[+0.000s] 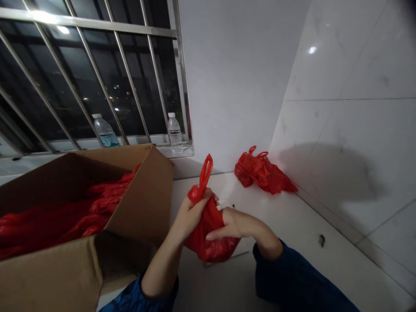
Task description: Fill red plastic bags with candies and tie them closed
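Observation:
A small red plastic bag (211,236) is held above the white counter, its knotted top and handle loop sticking up. My left hand (190,214) is closed around the bag's neck just under the knot. My right hand (232,223) grips the bag's body from the right, fingers curled on the plastic. Both forearms wear blue sleeves.
An open cardboard box (139,203) full of red plastic bags (48,225) stands at the left. Another red bag (263,171) lies by the tiled wall corner. Two water bottles (174,132) stand on the sill below a barred window (97,65). White counter (308,234) extends right.

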